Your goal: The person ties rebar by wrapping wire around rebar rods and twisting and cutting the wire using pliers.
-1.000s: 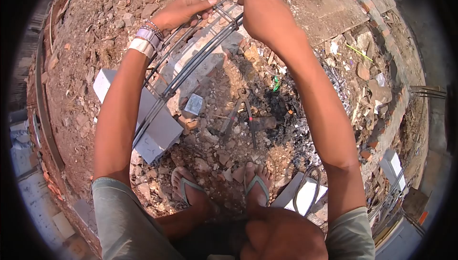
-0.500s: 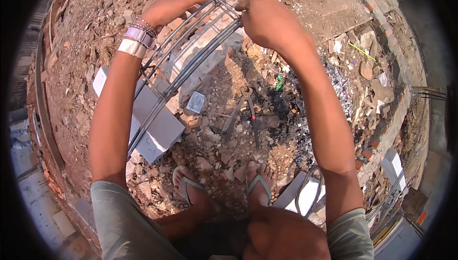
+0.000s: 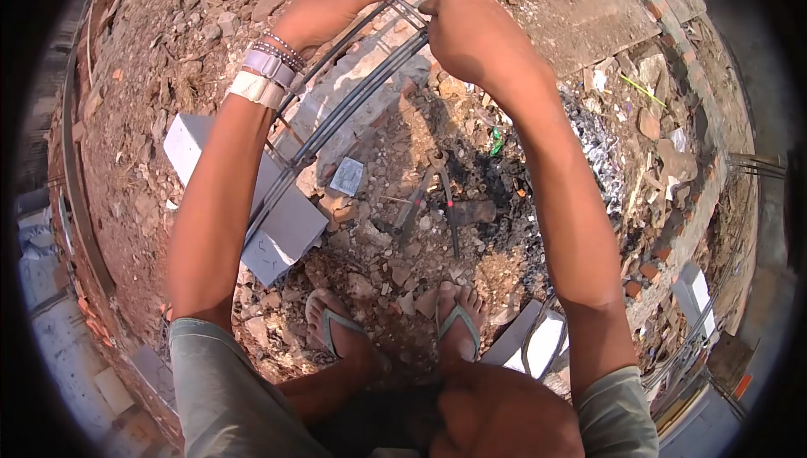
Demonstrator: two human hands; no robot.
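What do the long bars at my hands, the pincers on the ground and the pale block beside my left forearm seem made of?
Long bars: probably steel, grey with a slight sheen. Pincers: likely metal, dull and dark, with red bands. Pale block: perhaps lightweight concrete, matte, given its flat, plain faces.

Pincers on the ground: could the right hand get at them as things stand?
Probably yes, by stooping: the right hand is up at the steel bars, but nothing covers the pincers.
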